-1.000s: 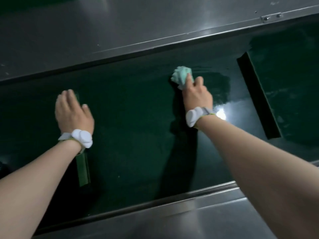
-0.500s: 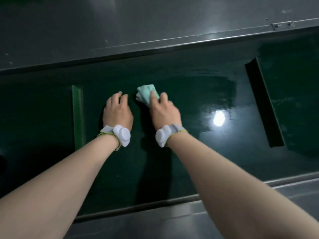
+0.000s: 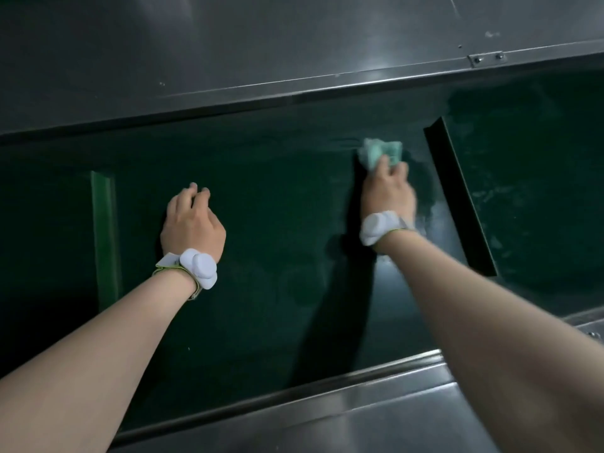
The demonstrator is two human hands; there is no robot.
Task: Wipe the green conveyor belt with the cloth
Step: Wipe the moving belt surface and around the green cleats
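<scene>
Cloth [image 3: 380, 152]: pale green, bunched, pressed flat onto the belt [image 3: 277, 223] under the fingers of the right hand [image 3: 389, 194]. Most of the wad stuck out beyond the fingertips, toward the far steel rail [image 3: 294, 93]. Right hand closed down over the cloth, palm low, fingers curled onto it; image slightly blurred there.

Belt: dark green, glossy. A hazy wet smear showed just right of the right hand and around the cloth. Just beyond that smear, further right, a dark raised cleat [image 3: 457, 194] crossed the belt at a slant; the belt past it looked streaked and blotchy.

Left hand [image 3: 192, 220]: well apart from the right, on the bare belt, holding nothing. Fingers loosely bent, tips touching or nearly touching the surface; could not tell which. Left of this hand, a lighter green cleat [image 3: 104, 237] ran across the belt.

Both wrists carried white bands [image 3: 199, 264], each with a rounded white lump, on a yellow-green strap. Both forearms bare, reaching out from the near edge.

Steel panel [image 3: 261, 37] beyond the hands, above the far rail, dull grey with a small screwed bracket [image 3: 487, 57] up right. Near rail [image 3: 327, 393] of the same steel ran below the forearms.
</scene>
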